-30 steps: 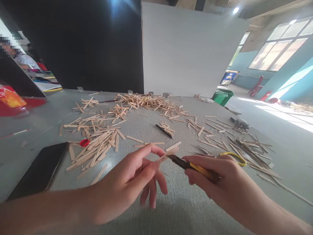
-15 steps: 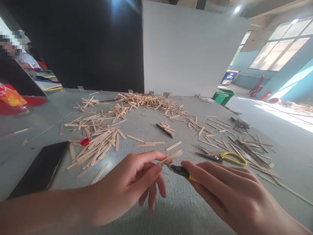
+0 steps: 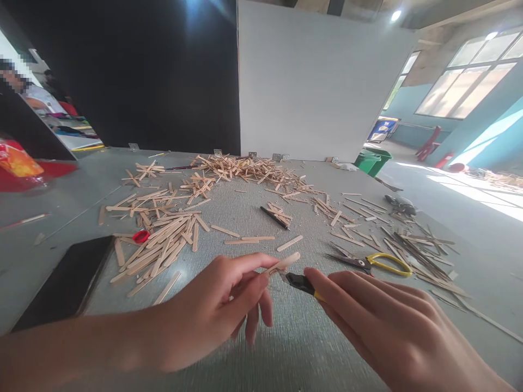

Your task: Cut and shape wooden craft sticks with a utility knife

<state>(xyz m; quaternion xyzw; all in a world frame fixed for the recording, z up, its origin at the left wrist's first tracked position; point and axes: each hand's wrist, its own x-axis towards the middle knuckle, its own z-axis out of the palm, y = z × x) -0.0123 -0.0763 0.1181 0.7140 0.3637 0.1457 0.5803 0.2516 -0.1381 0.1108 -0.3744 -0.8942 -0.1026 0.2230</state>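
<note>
My left hand (image 3: 216, 310) pinches a wooden craft stick (image 3: 289, 262) between thumb and forefinger, its rounded end pointing up and right. In my right hand (image 3: 379, 316) is a utility knife (image 3: 301, 281) with a black and yellow body. Its short blade meets the craft stick just beyond my left thumb. Past my hands, several loose craft sticks (image 3: 250, 239) lie on the grey table. Scissors with yellow handles (image 3: 390, 263) rest just behind my right hand, blades parted.
Craft stick heaps (image 3: 167, 239) spread at left and along the back. A black phone-like slab (image 3: 61, 283) lies left, a black pen (image 3: 275, 218) mid-table. Thin strips (image 3: 425, 256) litter the right. Black and white panels (image 3: 318, 81) stand behind; a person (image 3: 41, 98) shows far left.
Both hands keep their grips. The craft stick's tip has shifted slightly left and down, and the knife blade has moved a little left with it.
</note>
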